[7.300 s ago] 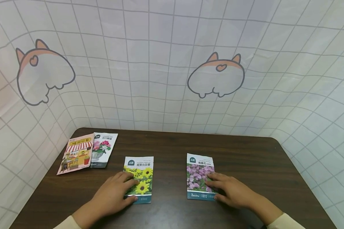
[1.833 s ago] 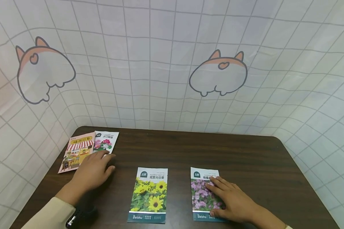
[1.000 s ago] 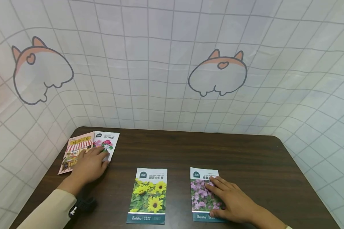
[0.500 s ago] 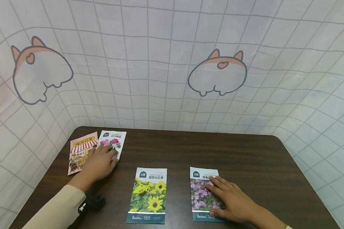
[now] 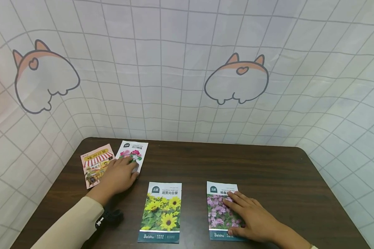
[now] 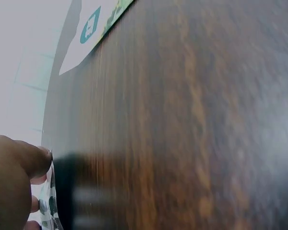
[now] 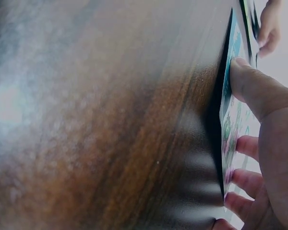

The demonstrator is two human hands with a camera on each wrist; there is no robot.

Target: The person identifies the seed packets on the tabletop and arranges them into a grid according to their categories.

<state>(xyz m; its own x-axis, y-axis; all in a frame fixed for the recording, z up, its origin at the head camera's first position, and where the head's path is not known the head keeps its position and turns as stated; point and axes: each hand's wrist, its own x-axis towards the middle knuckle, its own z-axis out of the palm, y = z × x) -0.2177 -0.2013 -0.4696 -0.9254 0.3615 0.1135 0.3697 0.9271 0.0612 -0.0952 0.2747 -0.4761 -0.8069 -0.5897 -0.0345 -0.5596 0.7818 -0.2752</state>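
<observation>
My left hand (image 5: 119, 178) lies on the lotus seed packet (image 5: 134, 150), white with pink blooms, at the back left of the table. Its thumb sits by the packet's right edge, and its palm side overlaps a pink seed packet (image 5: 96, 164) with a striped awning print. In the left wrist view the thumb (image 6: 36, 160) touches the packet's edge. With fingers spread, my right hand (image 5: 252, 218) rests on a purple-flower seed packet (image 5: 216, 211), covering its right side. A sunflower seed packet (image 5: 160, 212) lies flat between the hands, untouched.
All the packets lie on a dark brown wooden table (image 5: 268, 169). A white grid-patterned curtain (image 5: 174, 76) with cartoon animal prints stands behind it and along both sides. A black strap (image 5: 112, 216) shows at the left sleeve.
My left hand has gone from the sunflower packet to the back-left pair, sliding both rightward, the pink one turning slightly. Both front packets sit nearer the front edge than at first; the right hand stays on its packet.
</observation>
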